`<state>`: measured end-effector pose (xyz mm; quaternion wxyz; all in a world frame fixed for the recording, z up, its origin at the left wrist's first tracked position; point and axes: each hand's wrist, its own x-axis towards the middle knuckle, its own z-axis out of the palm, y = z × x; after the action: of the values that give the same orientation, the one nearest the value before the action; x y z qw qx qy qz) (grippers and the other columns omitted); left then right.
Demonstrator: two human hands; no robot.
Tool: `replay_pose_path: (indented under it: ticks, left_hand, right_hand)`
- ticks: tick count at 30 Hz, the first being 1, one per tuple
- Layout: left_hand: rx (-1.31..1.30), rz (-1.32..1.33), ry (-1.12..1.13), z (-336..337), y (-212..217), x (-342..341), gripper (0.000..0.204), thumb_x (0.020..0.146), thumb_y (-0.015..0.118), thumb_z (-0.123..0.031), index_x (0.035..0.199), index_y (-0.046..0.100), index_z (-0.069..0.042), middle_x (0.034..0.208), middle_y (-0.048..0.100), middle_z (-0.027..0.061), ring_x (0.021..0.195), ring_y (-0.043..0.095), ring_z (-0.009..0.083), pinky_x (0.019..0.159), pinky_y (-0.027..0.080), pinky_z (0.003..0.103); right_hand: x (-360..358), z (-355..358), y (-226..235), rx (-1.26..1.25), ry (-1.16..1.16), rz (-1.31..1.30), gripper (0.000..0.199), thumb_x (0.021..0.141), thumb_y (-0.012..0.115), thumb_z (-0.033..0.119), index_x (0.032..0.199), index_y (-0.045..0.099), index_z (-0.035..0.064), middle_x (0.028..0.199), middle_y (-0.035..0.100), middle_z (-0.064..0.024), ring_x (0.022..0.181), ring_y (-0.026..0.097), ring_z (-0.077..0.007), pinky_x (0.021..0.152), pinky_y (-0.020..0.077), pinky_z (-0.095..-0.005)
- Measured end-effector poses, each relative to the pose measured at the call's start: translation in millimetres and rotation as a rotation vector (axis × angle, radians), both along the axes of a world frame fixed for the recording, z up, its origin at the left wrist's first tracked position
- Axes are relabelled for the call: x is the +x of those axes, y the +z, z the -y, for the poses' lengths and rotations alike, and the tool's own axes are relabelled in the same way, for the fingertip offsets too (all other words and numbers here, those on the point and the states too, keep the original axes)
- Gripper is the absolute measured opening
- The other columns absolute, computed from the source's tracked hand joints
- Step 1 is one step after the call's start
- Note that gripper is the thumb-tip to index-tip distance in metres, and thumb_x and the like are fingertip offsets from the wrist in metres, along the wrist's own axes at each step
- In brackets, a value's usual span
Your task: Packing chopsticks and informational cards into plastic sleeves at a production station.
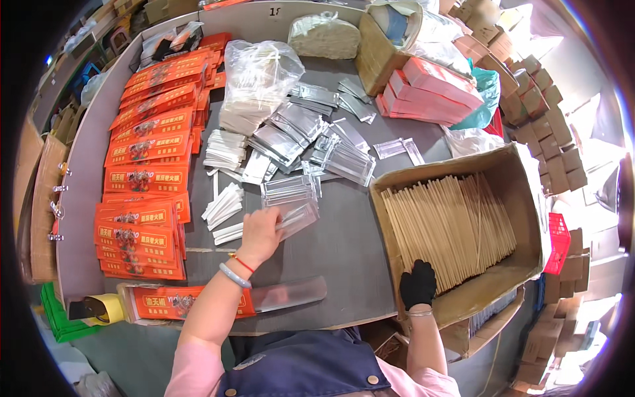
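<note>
My left hand (pixel 260 235) is closed at the near edge of the packet pile, its fingertips pinching a small clear-wrapped packet (pixel 301 220). More clear and silvery packets (pixel 288 190) lie just beyond it, with bundles of white paper-wrapped strips (pixel 223 204) to the left. My right hand (pixel 418 284), in a black glove, is inside a cardboard box (pixel 486 301). Its fingers curl over the near ends of wooden chopsticks (pixel 450 228); the fingertips are partly hidden. In front of my left forearm, a red printed sleeve (pixel 221 303) lies with a clear plastic sleeve (pixel 291 294) extending from it.
Overlapping stacks of red printed sleeves (pixel 149 182) line the left side. A plastic bag of white strips (pixel 254 86) stands behind the packets. Pink-red stacks (pixel 430 92) and an open carton (pixel 383 49) are at the back right. A yellow tape roll (pixel 106 309) sits at the near-left corner.
</note>
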<state>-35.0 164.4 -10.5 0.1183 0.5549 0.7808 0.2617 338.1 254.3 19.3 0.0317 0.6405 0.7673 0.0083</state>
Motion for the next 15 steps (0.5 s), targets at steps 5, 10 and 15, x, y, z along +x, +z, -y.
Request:
replay_pose_path:
  ticks: [5,10,15]
  left_hand:
    - [-0.128,0.577,-0.003,40,39,12,0.026,0.070,0.080,-0.014,0.088,0.064,-0.006,0.066,0.062,0.0082,0.065,0.062,0.0301,0.065,0.048,0.043]
    - [-0.152,0.075,-0.209,106,42,44,0.037,0.061,0.087,-0.020,0.090,0.066,-0.008,0.102,0.065,0.0052,0.101,0.057,0.0274,0.086,0.045,0.042]
    - [-0.082,0.095,-0.044,152,49,34,0.058,0.056,0.089,-0.023,0.108,0.066,-0.007,0.118,0.060,0.0063,0.111,0.051,0.0309,0.094,0.042,0.044]
  right_hand:
    - [2,2,2,-0.115,-0.053,-0.235,0.021,0.086,0.061,0.018,0.098,0.060,0.0008,0.097,0.062,-0.0182,0.095,0.061,-0.0375,0.081,0.0496,-0.0472]
    - [29,9,-42,0.289,0.068,-0.491,0.025,0.097,0.052,0.018,0.114,0.065,0.0054,0.105,0.065,-0.0181,0.097,0.062,-0.0373,0.082,0.0487,-0.0466]
    - [-26,23,30,-0.098,0.552,-0.467,0.020,0.090,0.063,0.015,0.106,0.072,0.0090,0.076,0.061,-0.0143,0.073,0.061,-0.0338,0.063,0.0479,-0.0426]
